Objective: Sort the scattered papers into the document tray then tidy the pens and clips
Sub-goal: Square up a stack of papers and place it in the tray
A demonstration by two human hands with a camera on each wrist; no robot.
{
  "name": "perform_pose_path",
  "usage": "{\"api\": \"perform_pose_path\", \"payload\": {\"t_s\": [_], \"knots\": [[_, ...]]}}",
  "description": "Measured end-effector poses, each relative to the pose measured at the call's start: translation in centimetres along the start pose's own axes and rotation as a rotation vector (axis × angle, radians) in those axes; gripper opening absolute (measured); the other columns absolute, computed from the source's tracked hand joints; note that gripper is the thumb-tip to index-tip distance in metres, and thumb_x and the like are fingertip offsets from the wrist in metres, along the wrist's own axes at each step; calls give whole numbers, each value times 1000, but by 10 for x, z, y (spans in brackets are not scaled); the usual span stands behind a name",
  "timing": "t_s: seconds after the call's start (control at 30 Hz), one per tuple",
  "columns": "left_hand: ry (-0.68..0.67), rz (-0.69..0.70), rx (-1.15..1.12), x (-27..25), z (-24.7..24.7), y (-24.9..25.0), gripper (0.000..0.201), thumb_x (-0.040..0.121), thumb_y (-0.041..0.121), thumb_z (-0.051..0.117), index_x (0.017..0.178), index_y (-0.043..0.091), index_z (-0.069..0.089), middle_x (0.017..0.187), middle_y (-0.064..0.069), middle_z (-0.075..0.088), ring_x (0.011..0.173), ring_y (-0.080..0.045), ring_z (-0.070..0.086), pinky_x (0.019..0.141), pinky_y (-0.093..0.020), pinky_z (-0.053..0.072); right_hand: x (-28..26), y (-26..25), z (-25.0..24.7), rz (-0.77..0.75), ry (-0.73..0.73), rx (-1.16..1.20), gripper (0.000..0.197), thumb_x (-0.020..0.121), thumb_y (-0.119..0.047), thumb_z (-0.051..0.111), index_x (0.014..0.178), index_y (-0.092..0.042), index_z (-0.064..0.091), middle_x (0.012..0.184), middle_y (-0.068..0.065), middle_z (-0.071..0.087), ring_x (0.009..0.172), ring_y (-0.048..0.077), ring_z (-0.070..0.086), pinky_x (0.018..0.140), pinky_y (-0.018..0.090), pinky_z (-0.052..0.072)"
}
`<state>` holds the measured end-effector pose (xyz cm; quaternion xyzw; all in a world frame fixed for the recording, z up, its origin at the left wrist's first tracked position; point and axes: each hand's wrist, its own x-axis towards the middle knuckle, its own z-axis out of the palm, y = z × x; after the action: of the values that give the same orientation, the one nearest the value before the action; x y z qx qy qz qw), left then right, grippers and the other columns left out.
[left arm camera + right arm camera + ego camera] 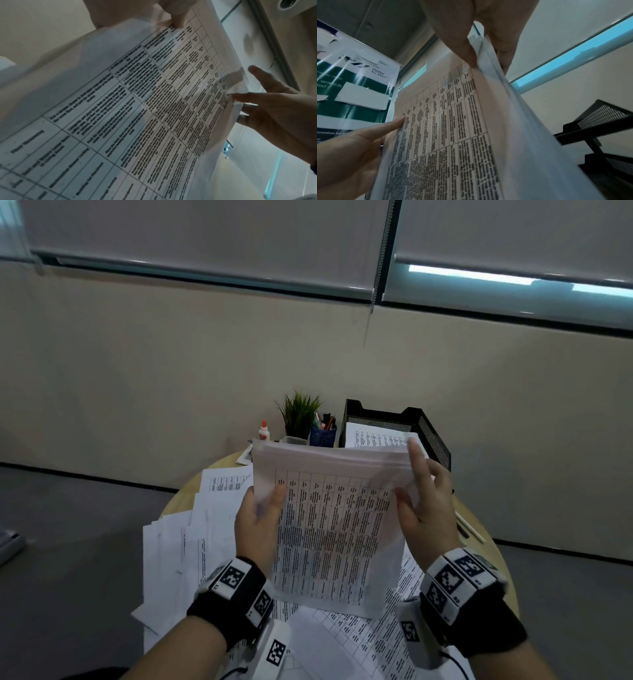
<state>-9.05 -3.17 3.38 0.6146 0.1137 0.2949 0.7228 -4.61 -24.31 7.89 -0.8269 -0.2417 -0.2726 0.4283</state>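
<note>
A person holds a stack of papers upright above a round wooden table, both hands on its side edges. The left hand grips the left edge, thumb on the printed front and fingers behind; the left wrist view shows the thumb tip pressed on the sheet near its top corner. The right hand pinches the right edge, thumb in front and fingers behind, with the index finger reaching up along the top corner; in the right wrist view the thumb and fingers close on several sheet edges at once. The front sheet carries a printed table of small black text. At the far side of the table stands a black mesh document tray with stacked tiers; its top tier already holds printed sheets, lying flat with their near edge showing over the front lip. What the lower tiers hold cannot be told. Just left of the tray stands a blue pen cup with several pens standing upright in it. Next to it is a small potted plant, and in front of that a low clear box whose contents are hidden by the held stack. A white glue bottle with an orange cap stands further left. More loose papers lie scattered and overlapping across the tabletop under and to the left of the hands, some hanging over its edge. A pale pen lies on the bare wood to the right.
</note>
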Motion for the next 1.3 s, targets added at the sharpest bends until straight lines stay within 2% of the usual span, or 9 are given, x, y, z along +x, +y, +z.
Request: {"api": "perform_pose_path", "payload": {"t_s": [0.13,0.3,0.47,0.77,0.87,0.97,1.1,1.2,1.3], "knots": [[-4,2,-16,-7,-2,0,37,89,32,59,122,16,55,110,2,69,102,-12,65,86,-31,52,-5,-6,-7,-57,-33,-68,67,88,1,56,131,-49,42,136,14,33,117,17,37,97,28,40],[-11,11,-24,-8,-6,2,30,89,27,59,118,20,57,105,6,70,93,-2,66,75,-19,49,-9,-4,-8,-137,39,-50,61,86,2,60,124,-42,40,124,2,36,103,16,48,83,14,44],[1,22,20,-9,-10,2,27,87,34,61,110,21,62,100,7,72,93,-6,67,83,-30,52,-13,-9,-10,-91,59,-7,60,86,-1,61,123,-43,40,126,-5,37,104,27,55,82,38,54],[-39,-27,14,-10,-18,-1,32,85,41,60,110,21,64,102,5,72,96,-9,67,86,-31,51,-53,24,18,573,-143,693,18,88,-17,60,105,-17,66,97,-2,74,92,18,70,75,30,58],[-125,-210,-29,-12,-26,-16,31,83,43,61,109,27,62,105,6,70,97,-11,65,83,-33,49,-71,37,38,713,-155,761,30,86,-29,60,115,-18,63,106,-1,73,96,18,69,88,44,52],[-114,-339,-90,-18,-29,-30,30,84,39,60,108,20,63,104,-2,70,96,-21,66,79,-37,51,-78,36,52,786,-96,883,48,78,-37,69,119,-15,60,108,2,72,94,19,70,73,36,55],[-34,-248,-149,-16,-21,-24,31,82,37,62,108,19,65,106,-3,71,104,-26,64,93,-49,47,-68,31,62,814,-18,952,53,67,-47,74,106,-13,63,105,10,72,93,26,70,78,45,55],[-13,-230,-158,-4,-14,-16,12,91,28,57,91,19,66,85,2,72,83,-16,67,75,-35,50,-50,29,58,777,-13,939,61,67,-54,74,110,-14,61,109,11,70,103,32,65,89,56,49],[19,-169,-59,6,-19,-20,42,78,50,65,84,9,59,83,-7,63,78,-19,58,74,-35,42,-36,31,48,640,-29,766,61,64,-64,73,98,-15,62,95,17,68,94,36,64,84,52,50]]}}
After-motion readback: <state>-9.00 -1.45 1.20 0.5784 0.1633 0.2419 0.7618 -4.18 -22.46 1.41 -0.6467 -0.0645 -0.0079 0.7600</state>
